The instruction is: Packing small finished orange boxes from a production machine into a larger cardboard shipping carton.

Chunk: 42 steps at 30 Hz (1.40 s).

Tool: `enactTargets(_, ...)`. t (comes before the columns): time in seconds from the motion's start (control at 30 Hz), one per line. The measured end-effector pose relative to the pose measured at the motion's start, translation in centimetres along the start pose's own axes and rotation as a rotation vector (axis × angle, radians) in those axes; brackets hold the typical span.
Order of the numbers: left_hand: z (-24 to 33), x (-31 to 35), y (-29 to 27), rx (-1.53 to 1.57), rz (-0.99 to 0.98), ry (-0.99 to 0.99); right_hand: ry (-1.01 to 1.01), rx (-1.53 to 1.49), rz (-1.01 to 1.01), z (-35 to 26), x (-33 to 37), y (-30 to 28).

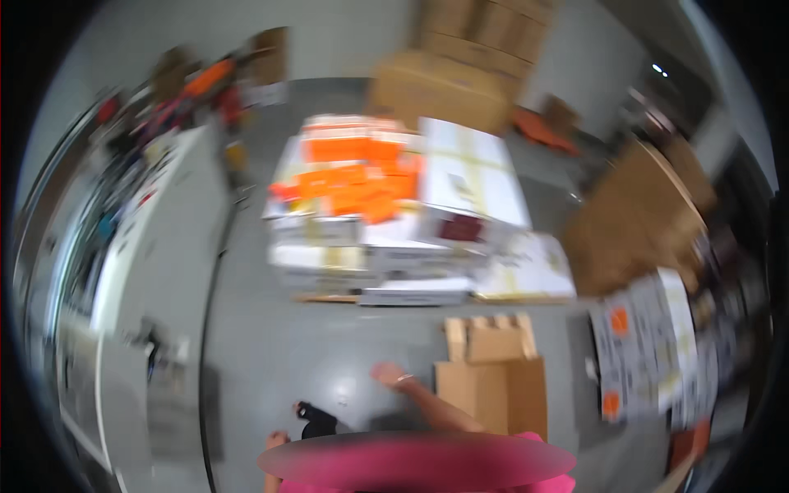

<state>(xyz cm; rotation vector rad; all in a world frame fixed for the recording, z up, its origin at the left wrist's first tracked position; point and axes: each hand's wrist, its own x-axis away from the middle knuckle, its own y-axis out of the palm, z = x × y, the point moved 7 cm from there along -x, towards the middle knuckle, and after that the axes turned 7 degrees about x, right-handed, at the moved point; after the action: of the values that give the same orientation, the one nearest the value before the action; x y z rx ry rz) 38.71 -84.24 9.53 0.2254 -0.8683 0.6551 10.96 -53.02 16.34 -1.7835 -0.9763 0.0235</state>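
My right hand point(388, 375) reaches forward over the grey floor, a bracelet at its wrist. Motion smears its fingers, and no held thing shows in it. The open cardboard box point(491, 386) stands on the floor to the right of that forearm. My left hand point(277, 440) is low in the picture, partly cut off by the pink clothing, its fingers too blurred to read. Just right of it is a black shape point(318, 421), perhaps a shoe or trouser leg.
Ahead stand stacked white cartons point(320, 256) with orange packets point(362, 185) on top. Brown boxes point(444, 86) rise behind. A long white cabinet point(164, 238) runs along the left. At right are a large brown box point(633, 222) and white cartons with orange labels point(641, 349).
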Motion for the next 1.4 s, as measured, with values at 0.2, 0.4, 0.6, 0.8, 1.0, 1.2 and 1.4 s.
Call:
enactTargets(0.2, 16.4, -1.0, -1.1, -0.537, 0.108, 0.401, 0.045, -0.471, -0.010, -10.1, -16.9, -5.6)
enactTargets(0.4, 31.4, 3.5, -8.7, -0.463, 0.334, 0.561, -0.399, -0.476, -0.315, -36.1, -26.4, -9.8)
enactTargets(0.6, 46.0, 8.8, -14.1, -0.221, 0.503, 0.848, -0.625, -0.344, -0.454, -50.5, -35.4, -16.1)
enactTargets(0.8, 57.0, 8.4, -23.8, -0.147, 0.679, 0.930, -0.794, -0.420, -0.555, -63.1, -45.7, -26.1)
enactTargets(1.0, 67.6, 7.7, -34.0, -0.076, 0.871, 0.960, -1.273, -0.173, -0.399, -83.8, -48.9, -35.4)
enactTargets(1.2, 76.0, 12.7, -46.7, -0.111, 1.266, 0.960, -1.609, -0.192, 0.023, -104.8, -50.9, -41.5)
enactTargets(1.4, 82.3, 15.0, -61.1, 0.020, 1.380, 0.901, -1.427, -0.155, 0.207, -117.9, -55.4, -44.9)
